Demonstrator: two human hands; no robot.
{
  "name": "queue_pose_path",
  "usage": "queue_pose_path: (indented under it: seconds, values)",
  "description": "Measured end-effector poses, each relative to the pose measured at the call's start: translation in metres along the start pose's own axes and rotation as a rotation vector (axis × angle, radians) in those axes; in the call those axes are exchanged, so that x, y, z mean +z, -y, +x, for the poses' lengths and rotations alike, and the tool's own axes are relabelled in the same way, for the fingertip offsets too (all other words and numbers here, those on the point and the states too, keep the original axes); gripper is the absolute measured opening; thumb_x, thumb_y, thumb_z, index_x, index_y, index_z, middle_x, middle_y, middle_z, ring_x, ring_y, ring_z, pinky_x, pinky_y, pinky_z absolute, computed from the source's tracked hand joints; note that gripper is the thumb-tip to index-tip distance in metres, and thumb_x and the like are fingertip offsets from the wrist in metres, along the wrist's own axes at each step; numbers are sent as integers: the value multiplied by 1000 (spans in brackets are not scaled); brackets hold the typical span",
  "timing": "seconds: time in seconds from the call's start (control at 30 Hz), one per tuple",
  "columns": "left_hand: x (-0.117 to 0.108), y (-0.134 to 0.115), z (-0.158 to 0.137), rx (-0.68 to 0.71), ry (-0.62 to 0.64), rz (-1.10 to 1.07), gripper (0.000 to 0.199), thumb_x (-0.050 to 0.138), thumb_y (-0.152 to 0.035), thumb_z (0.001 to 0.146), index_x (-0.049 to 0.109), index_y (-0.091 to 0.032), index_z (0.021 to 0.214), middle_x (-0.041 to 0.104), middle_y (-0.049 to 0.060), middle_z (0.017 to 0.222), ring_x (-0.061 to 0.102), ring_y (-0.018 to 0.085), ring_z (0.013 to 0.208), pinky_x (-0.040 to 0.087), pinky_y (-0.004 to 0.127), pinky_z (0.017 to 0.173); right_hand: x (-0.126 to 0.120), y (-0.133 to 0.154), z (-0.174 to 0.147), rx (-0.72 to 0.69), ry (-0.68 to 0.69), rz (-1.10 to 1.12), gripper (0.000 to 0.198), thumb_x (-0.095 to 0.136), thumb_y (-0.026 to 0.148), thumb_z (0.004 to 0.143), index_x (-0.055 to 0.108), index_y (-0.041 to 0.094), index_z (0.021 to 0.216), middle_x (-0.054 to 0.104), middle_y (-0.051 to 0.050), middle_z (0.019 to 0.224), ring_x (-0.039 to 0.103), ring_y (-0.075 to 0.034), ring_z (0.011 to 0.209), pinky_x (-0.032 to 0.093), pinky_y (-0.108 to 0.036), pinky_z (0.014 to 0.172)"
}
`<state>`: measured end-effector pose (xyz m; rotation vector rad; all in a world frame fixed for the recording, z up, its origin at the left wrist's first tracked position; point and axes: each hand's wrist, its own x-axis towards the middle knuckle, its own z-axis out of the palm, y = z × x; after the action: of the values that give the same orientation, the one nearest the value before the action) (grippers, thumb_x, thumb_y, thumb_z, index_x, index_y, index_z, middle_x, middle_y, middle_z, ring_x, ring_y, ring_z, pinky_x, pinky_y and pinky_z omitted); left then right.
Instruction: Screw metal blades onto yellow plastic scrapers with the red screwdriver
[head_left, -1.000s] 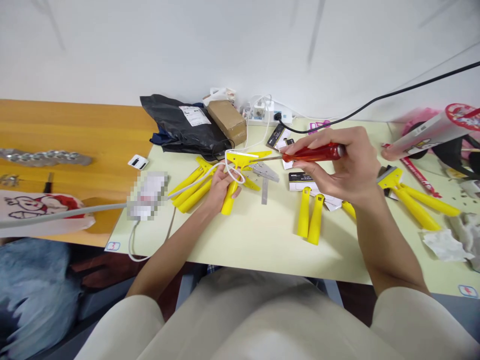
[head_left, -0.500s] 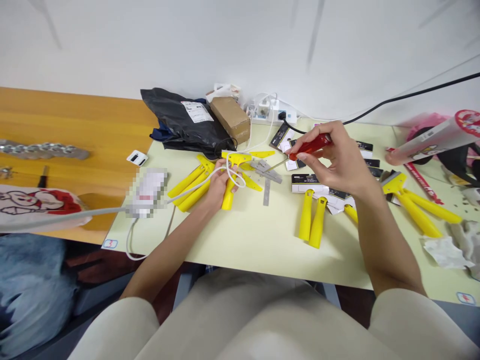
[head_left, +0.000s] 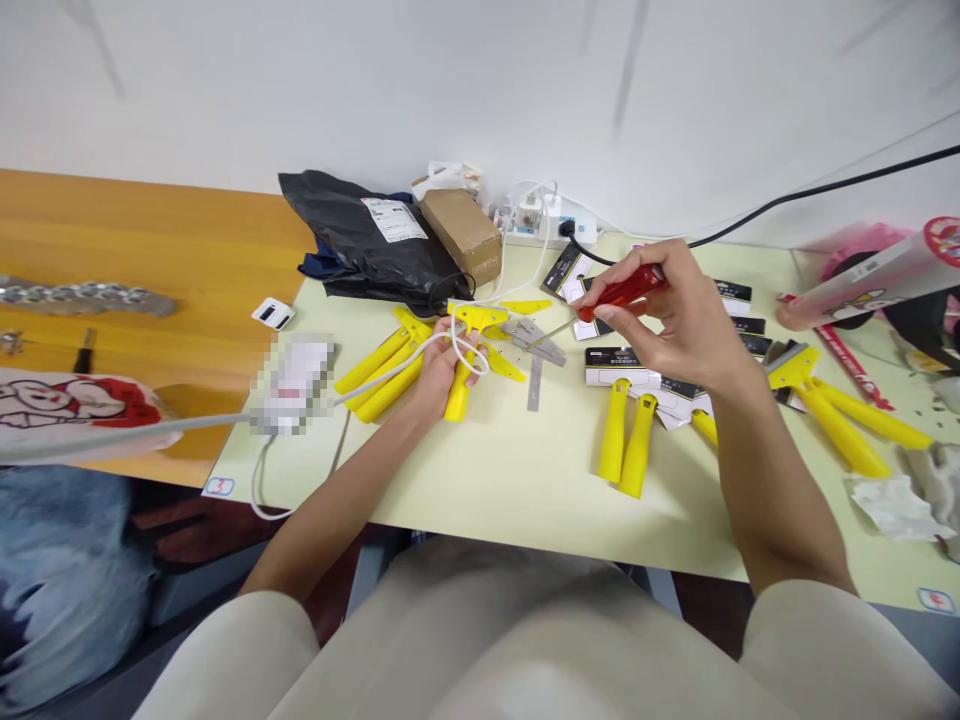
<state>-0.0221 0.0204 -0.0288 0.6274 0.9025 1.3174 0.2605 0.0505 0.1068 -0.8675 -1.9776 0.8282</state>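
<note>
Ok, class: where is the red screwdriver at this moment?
In the head view, the red screwdriver is right of centre, held in the right grip, its tip over the grey metal plates beside the held yellow tool.

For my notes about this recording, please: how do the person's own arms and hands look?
Both the left hand and the right hand are bare: no glove, watch or bracelet shows. The forearms are bare too. The left sleeve and right sleeve are short, off-white and plain, with no marking visible.
</note>
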Motion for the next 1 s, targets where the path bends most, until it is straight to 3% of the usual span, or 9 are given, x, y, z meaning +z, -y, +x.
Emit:
queue_pose_path:
  seconds: [0.23, 0.43, 0.67, 0.9, 1.0]
  values:
    - [5, 0, -3, -78, 76, 70, 55, 91, -31, 79, 49, -25, 114, 69, 1, 99, 72, 15, 75, 38, 16, 37, -8, 21, -2, -114, -141, 105, 41, 89, 27, 85, 64, 35, 117, 77, -1, 104, 79, -28, 94, 70, -42, 71]
    - [8, 1, -13, -205, 271, 145, 55, 90, -37, 80, 48, -25, 113, 65, 0, 98, 73, 16, 80, 39, 14, 38, -6, 32, 0, -208, -293, 128, 39, 89, 29, 84, 66, 39, 114, 76, 2, 95, 79, -28, 88, 70, -47, 67]
    - [14, -1, -21, -264, 358, 187, 51, 88, -37, 84, 50, -24, 116, 66, 4, 109, 72, 14, 76, 40, 14, 38, -3, 23, 0, -229, -251, 185, 47, 93, 23, 77, 69, 35, 117, 79, -2, 98, 79, -31, 87, 70, -50, 65]
    - [13, 2, -20, -263, 386, 176, 51, 87, -37, 84, 49, -25, 115, 67, 3, 107, 73, 16, 76, 41, 15, 38, 1, 21, 0, -192, -263, 204, 46, 92, 23, 78, 70, 37, 116, 79, -2, 98, 78, -30, 88, 71, -52, 73]
    - [12, 3, -21, -263, 390, 179, 52, 87, -37, 85, 48, -25, 117, 66, 2, 104, 74, 16, 76, 41, 14, 39, 3, 22, 0, -187, -250, 190, 45, 91, 23, 80, 68, 36, 117, 78, -1, 99, 78, -29, 88, 71, -48, 68]
